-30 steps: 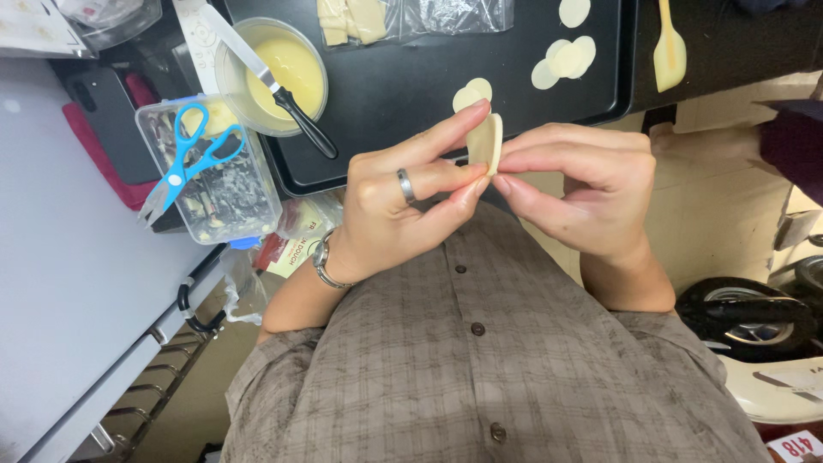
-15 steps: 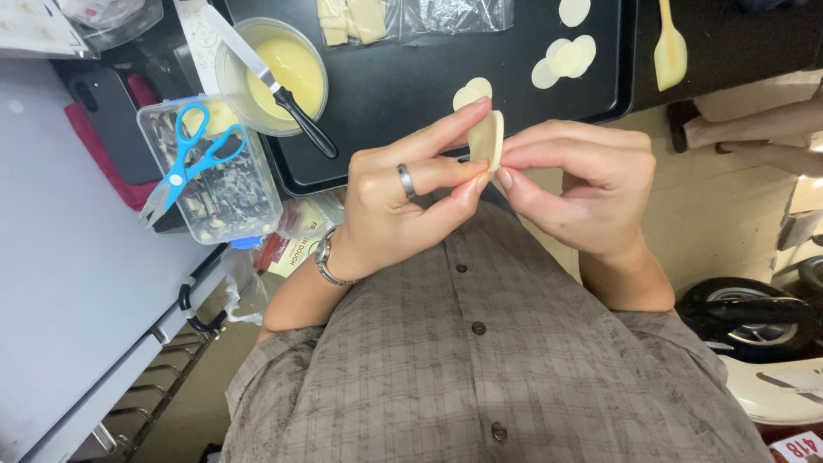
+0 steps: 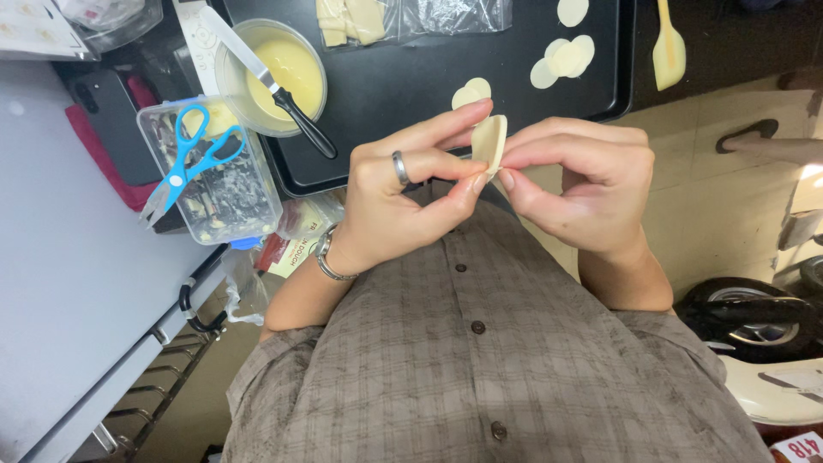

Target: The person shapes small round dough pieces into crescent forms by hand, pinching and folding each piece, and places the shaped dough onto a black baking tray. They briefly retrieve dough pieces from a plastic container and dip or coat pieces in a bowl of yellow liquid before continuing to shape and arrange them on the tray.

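A pale round dough wrapper [image 3: 489,142], folded in half, is pinched between both hands above my chest. My left hand [image 3: 403,193], with a ring and a wristwatch, grips its left edge with thumb and fingers. My right hand [image 3: 583,184] pinches the right edge with fingertips. Behind the hands lies a black tray [image 3: 403,86] with several loose dough rounds [image 3: 562,58].
On the tray stands a bowl of yellow filling [image 3: 276,75] with a black-handled knife across it. A clear box topped by blue scissors [image 3: 184,163] sits at the left. A yellow spatula [image 3: 669,43] lies at the right. A dark wheel [image 3: 754,317] is on the floor.
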Tool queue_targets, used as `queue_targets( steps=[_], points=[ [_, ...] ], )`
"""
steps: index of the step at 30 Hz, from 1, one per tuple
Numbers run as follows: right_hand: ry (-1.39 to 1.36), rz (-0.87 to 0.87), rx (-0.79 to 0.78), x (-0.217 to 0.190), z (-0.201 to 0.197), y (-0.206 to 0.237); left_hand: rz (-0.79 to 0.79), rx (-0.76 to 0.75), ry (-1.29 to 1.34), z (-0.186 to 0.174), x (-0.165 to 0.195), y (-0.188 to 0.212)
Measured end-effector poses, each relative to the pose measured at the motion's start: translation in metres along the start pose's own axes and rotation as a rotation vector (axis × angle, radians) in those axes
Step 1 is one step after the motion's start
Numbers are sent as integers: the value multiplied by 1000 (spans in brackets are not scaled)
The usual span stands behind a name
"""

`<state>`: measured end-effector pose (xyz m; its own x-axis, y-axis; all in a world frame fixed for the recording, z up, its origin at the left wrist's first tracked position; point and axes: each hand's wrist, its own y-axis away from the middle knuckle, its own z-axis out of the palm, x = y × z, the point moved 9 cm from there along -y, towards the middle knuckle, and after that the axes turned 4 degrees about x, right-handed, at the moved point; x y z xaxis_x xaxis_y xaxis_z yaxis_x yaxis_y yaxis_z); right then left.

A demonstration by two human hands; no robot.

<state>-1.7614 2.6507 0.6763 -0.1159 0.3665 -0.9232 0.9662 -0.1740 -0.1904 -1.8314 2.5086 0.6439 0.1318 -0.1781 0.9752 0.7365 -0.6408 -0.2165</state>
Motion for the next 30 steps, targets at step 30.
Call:
queue_targets(
  steps=[30],
  points=[
    [-66,24,29,23,11,5,-75,0,26,0,-25,5]
  ],
)
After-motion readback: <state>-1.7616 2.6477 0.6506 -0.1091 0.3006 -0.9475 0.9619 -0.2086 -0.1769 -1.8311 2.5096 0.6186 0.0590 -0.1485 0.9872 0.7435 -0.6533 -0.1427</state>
